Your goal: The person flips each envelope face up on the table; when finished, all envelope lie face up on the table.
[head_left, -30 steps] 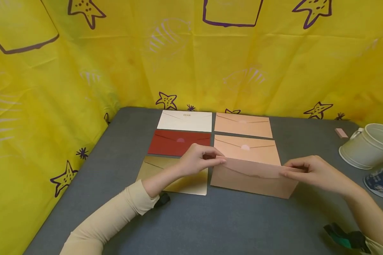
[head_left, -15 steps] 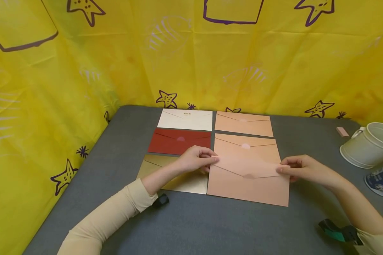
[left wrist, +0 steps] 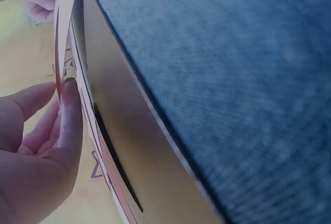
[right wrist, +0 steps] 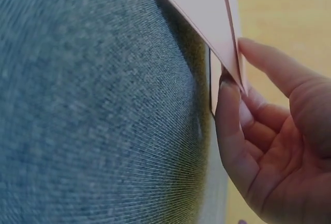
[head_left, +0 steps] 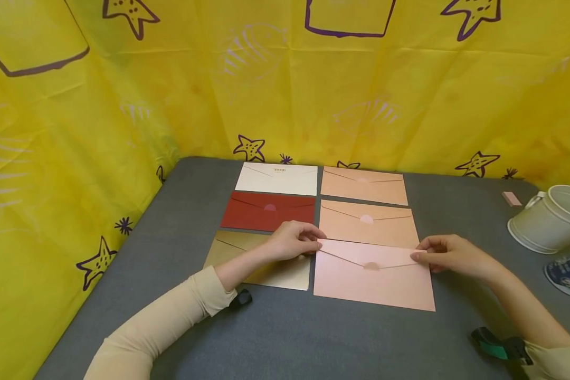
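A pale pink envelope with a round seal lies nearest the person in the right-hand column. Its upper left corner is pinched by my left hand, between thumb and fingers. My right hand pinches the upper right corner; in the right wrist view that corner of the pink envelope is raised off the cloth. Just beyond it lies a peach envelope with a pale round seal. Under my left forearm a gold envelope is partly hidden.
A red envelope and a white envelope lie behind the gold one; another peach envelope is at the back. At right stand a white metal pot, a blue tin and a small pink block. A yellow curtain hangs behind.
The pink envelope, tilted up in both hands a second ago, has come down flatter in front of the peach one, uncovering more of it. Both hands keep their grip on its corners.
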`<state>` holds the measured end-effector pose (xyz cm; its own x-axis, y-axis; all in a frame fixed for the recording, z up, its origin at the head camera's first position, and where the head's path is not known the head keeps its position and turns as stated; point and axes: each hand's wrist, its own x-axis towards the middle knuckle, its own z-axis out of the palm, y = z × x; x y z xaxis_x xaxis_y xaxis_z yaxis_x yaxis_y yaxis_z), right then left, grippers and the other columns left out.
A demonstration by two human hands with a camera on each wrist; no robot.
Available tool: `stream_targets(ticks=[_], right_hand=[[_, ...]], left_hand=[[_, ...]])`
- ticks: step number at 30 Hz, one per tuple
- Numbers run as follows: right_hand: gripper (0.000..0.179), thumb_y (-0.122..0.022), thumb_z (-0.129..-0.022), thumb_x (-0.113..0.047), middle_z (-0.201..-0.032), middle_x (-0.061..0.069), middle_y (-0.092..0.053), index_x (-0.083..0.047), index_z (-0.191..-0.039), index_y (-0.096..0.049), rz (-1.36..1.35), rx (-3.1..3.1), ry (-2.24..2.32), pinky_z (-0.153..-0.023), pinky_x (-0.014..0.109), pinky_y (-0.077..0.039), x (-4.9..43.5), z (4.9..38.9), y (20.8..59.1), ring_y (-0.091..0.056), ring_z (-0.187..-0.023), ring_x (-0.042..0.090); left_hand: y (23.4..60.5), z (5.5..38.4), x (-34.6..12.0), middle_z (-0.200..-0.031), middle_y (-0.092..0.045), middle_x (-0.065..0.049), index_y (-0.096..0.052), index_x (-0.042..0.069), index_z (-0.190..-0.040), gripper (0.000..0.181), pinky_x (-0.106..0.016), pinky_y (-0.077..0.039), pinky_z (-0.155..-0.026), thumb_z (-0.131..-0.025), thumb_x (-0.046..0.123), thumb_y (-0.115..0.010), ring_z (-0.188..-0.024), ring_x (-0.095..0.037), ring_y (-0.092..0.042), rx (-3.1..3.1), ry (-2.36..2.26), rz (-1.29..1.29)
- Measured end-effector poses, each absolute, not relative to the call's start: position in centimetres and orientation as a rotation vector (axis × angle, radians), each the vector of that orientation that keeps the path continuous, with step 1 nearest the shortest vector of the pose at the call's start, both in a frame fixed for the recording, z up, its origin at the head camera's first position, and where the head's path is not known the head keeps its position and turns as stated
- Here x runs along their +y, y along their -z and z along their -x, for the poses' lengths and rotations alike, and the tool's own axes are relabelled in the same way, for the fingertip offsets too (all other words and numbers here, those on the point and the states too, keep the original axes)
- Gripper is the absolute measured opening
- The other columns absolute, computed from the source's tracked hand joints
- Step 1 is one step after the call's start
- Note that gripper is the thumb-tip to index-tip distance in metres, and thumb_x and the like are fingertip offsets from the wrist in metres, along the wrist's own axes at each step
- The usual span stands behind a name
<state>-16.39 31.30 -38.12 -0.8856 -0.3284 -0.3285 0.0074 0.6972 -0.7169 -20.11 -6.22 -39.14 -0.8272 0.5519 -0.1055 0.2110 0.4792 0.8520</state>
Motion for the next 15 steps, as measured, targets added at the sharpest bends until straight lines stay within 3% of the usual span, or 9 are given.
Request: stream_targets(ticks=[9, 15], right_hand=[[0.039, -0.07, -0.091, -0.029, -0.086, 0.005, -0.061, 0.003, -0.112, -0.063, 0.272, 2.491, 1.011, -0.069, 0.026, -0.056, 31.33, 16.2, 38.41, -0.06, -0.076, 0.019], [0.043, -0.075, -0.085, -0.034, -0.083, 0.005, -0.057, -0.001, -0.111, -0.063, 0.232, 2.547, 0.934, -0.064, 0.025, -0.053, 31.14, 16.08, 38.3, -0.057, -0.073, 0.017]], left_hand=[[39.52, 20.17, -6.15, -0.095, -0.072, 0.001, -0.072, 0.008, -0.11, 0.023, -0.021, -0.049, -0.071, -0.087, 0.01, -0.074, -0.082, -0.007, -0.067, 2.423, -1.223, -0.695], [39.49, 20.02, -6.04, -0.098, -0.072, -0.001, -0.071, 0.007, -0.11, 0.025, -0.02, -0.049, -0.072, -0.086, 0.007, -0.074, -0.083, -0.006, -0.067, 2.433, -1.205, -0.736]])
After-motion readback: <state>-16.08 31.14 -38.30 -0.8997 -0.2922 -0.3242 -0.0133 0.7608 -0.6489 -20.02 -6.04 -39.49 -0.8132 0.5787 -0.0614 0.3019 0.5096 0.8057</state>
